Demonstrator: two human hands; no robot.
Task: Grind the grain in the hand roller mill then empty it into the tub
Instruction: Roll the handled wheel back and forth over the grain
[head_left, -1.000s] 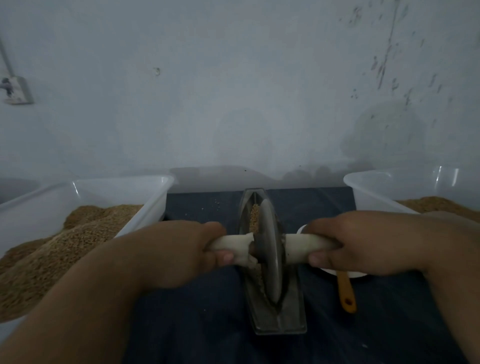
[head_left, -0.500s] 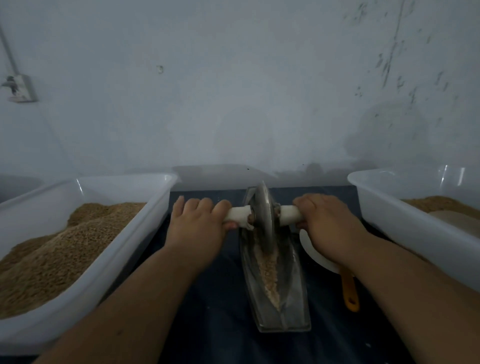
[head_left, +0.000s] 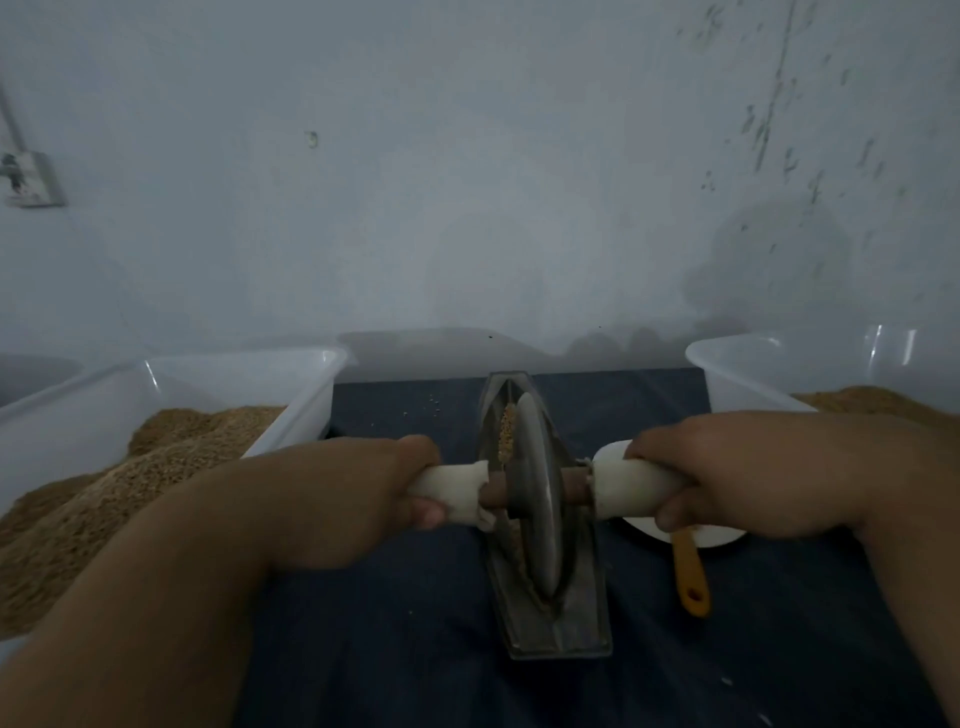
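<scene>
Left hand (head_left: 358, 499) and right hand (head_left: 727, 483) each gripped a white handle (head_left: 631, 488) tight, either side of the mill's steel wheel (head_left: 540, 499). The wheel stood in its trough (head_left: 563, 623) at centre frame, with grain (head_left: 506, 431) at the far end. The left tub (head_left: 234, 369) and right tub (head_left: 737, 374) flanked it.

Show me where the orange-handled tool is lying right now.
In the head view, the orange-handled tool lies on the dark cloth just right of the mill trough, its handle sticking out from the white dish under the right hand.
</scene>
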